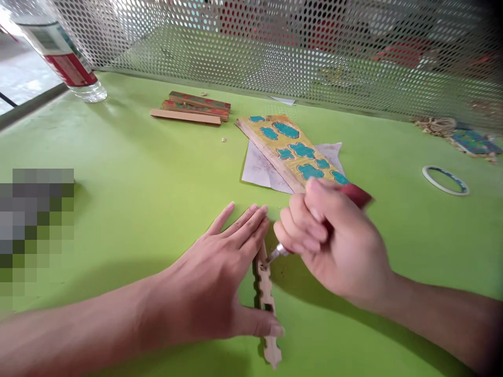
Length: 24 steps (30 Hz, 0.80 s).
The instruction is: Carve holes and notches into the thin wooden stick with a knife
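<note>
A narrow piece of pale wood [266,285] with notched, wavy edges lies lengthwise on the green table in front of me. My left hand [220,272] rests flat on it, fingers stretched forward and the thumb across its near part, pressing it down. In my right fist [338,235] is a carving tool [280,250] with a red handle and a short metal shaft. Its tip meets the wood at a small rough pit near the left fingertips. Closer to the thumb, a dark slot shows in the wood. The fist hides most of the handle.
Beyond the hands, a yellow board with teal patches [291,144] lies over a sheet of paper [257,170]. Wooden strips [186,116] sit farther back. A water bottle [74,73] stands at left, a tape roll [446,180] at right. Perforated metal mesh [251,47] borders the table.
</note>
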### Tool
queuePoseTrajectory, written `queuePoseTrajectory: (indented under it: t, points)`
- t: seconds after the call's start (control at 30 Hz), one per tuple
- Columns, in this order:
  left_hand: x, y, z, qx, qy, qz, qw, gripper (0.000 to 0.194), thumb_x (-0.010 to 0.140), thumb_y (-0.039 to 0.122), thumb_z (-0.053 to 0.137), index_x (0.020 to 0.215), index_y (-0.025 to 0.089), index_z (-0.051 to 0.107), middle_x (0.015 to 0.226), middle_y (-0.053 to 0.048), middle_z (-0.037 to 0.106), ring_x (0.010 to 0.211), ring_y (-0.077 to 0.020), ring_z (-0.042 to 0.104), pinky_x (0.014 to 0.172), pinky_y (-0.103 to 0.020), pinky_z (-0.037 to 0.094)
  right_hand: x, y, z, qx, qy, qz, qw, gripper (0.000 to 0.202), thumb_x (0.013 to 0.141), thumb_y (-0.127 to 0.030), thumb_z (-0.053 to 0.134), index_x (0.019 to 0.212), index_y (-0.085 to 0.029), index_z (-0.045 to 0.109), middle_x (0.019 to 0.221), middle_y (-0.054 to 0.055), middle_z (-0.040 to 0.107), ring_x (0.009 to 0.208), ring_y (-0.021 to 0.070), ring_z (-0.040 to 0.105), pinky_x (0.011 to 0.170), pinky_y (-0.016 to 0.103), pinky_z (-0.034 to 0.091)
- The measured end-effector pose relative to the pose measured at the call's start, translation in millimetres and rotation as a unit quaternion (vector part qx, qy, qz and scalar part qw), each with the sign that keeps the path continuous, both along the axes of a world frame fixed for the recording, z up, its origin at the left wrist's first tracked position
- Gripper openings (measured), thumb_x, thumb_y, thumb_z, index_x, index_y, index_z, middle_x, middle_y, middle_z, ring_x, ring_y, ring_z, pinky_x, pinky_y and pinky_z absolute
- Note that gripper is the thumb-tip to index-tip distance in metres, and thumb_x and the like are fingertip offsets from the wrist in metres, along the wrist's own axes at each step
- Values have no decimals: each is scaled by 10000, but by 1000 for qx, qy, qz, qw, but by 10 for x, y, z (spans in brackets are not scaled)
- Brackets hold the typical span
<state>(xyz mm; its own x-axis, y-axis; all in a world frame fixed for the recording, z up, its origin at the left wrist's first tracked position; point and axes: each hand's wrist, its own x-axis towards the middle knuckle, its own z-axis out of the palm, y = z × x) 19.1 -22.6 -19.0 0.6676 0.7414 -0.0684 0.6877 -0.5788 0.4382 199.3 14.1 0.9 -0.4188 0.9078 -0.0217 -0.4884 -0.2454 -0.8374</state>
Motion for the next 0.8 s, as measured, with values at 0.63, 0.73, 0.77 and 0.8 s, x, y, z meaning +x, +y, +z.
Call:
queuePoseTrajectory:
  t: [0.63,0.73,0.77,0.8]
  points:
    - [-20,-1,-36,11,-13,6,1000,1143,734,780,590,1537,48,235,1605,-216,147,1505,-337,117,1238,-552,48,-56,65,-2,-118,-7,-70,991,458,953,-275,558,532,-172,410,472,-64,361,428,56,350,442,210,347]
    - [-19,-8,-43,19,-6,7,1000,1172,732,801,568,1540,31,213,1604,-219,134,1506,-340,99,1239,-543,45,-63,142,-39,-168,3,-81,982,481,929,-315,607,521,-169,399,467,-64,361,428,52,342,432,192,358]
    - [-14,-12,-46,22,-4,8,1000,1182,728,806,567,1541,28,207,1604,-220,134,1506,-341,100,1240,-540,45,-65,152,-49,-175,9,-85,981,478,921,-324,623,526,-168,403,468,-64,365,429,52,345,431,191,362]
    - [-7,-17,-51,25,-3,10,1000,1190,726,811,562,1542,24,202,1603,-221,133,1506,-342,103,1240,-538,48,-68,159,-58,-182,15,-89,979,472,912,-330,638,533,-168,408,472,-66,369,430,52,346,429,189,364]
